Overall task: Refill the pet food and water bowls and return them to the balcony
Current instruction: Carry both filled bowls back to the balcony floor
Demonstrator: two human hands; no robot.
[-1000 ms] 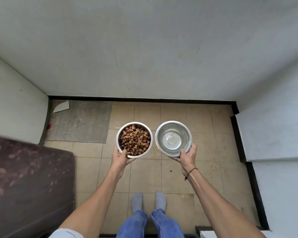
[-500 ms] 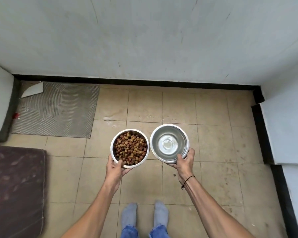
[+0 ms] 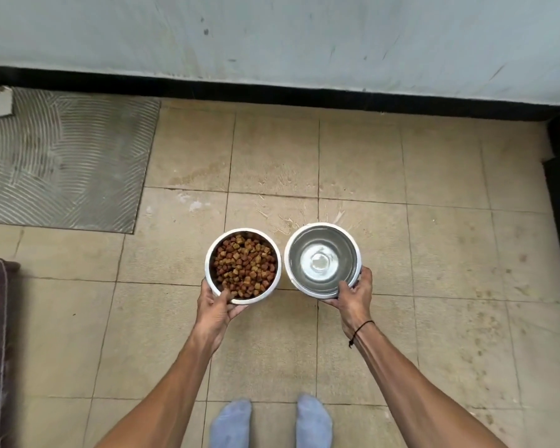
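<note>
Left hand [image 3: 215, 307] grips kibble bowl [image 3: 243, 265]; right hand [image 3: 353, 297] water bowl [image 3: 322, 260].

Bare forearms, one cord at the wrist, socked feet.

From my head view I see both forearms bare to the bottom edge of the frame, no sleeves in sight. My left hand [image 3: 214, 308] wears nothing: no ring, no band. Just behind my right hand [image 3: 353, 297] a thin black cord bracelet [image 3: 361, 328] circles the wrist, a short knotted tail hanging off it. At the bottom edge, my feet are in pale blue-grey socks [image 3: 232, 421].
</note>
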